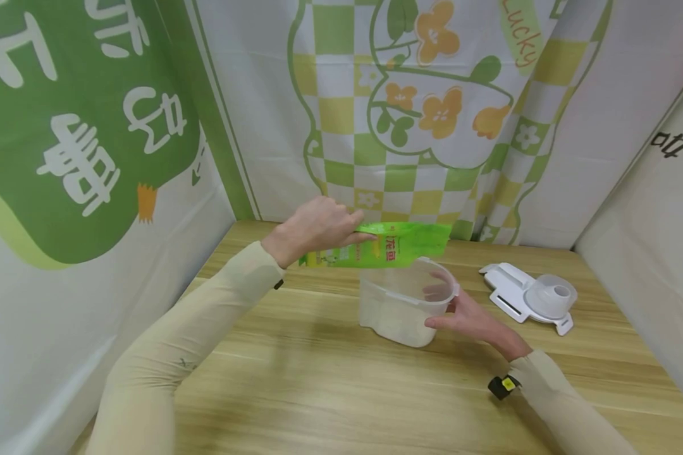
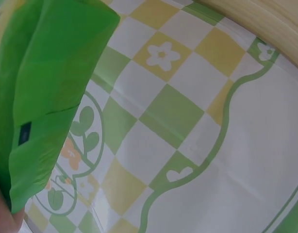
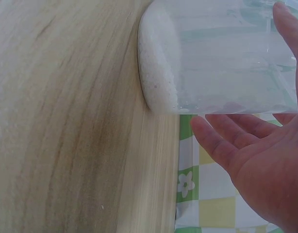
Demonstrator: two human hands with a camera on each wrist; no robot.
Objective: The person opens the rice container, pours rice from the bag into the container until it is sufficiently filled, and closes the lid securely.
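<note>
My left hand (image 1: pixel 319 224) grips a green printed rice bag (image 1: pixel 401 245) and holds it on its side above a clear plastic container (image 1: pixel 398 316). In the left wrist view, the bag's green plastic (image 2: pixel 57 87) looks creased and fills the left side. The container stands upright on the table, with white rice (image 3: pixel 156 58) in its bottom. My right hand (image 1: pixel 467 316) holds the container's right side, thumb on the near face and fingers round the far side. Whether rice is flowing from the bag cannot be made out.
On the table's right lies a white lid (image 1: pixel 506 287) with side clips and a translucent cup (image 1: pixel 552 296) on it. The wooden table (image 1: pixel 330 392) meets a patterned curtain (image 1: pixel 341 139) at the back and cloth walls on both sides.
</note>
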